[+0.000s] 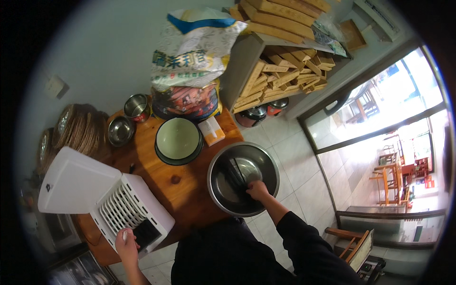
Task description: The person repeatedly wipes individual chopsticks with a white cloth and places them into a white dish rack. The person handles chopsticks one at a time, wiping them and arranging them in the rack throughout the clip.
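Note:
A wide stainless-steel basin [216, 188] stands at the right end of the wooden table. Inside it lie dark, slender sticks that look like chopsticks [235, 174], and my right hand [258, 190] pinches some of them by their near ends. To the left stands a white plastic box [156, 206], probably a chopstick dispenser, its lid [78, 181] swung open over a slatted white rack [123, 205]. A black block or bundle [146, 233] fills the box's near compartment. My left hand [127, 245] is curled at the box's near edge beside it; its grip is unclear.
Stacked bowls [178, 139], a tissue box [211, 131], steel bowls [121, 131] and a large printed sack [188, 64] occupy the table [174, 192]. Woven holders [80, 128] lean at left. A shelf of wooden trays [285, 76] stands beyond; a glass door [374, 117] is at right.

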Action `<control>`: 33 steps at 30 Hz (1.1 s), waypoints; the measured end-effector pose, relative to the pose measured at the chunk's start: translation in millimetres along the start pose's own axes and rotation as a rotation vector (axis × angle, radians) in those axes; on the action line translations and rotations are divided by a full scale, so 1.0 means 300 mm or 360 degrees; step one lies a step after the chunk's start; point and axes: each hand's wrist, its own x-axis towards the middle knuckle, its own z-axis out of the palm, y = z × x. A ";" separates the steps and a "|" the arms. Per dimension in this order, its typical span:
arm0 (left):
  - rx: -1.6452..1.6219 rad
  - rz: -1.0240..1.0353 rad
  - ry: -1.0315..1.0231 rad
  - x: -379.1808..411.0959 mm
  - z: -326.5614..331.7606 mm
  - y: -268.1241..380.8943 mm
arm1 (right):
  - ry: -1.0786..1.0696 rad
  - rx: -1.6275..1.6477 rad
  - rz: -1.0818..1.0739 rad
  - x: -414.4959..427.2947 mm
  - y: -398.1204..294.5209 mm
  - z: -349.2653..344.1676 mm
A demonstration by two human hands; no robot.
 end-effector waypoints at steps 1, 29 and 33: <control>-0.0364 -0.0033 -0.0155 -0.021 0.024 0.036 | -0.0033 0.0096 0.0056 0.002 0.010 0.000; -0.2293 -0.0435 -0.0810 -0.062 0.729 0.440 | -0.0534 0.1929 -0.0298 -0.498 -0.625 -0.137; -0.2070 -0.0074 -0.0709 -0.113 0.698 0.485 | -0.0417 0.1915 -0.0394 -0.534 -0.718 -0.159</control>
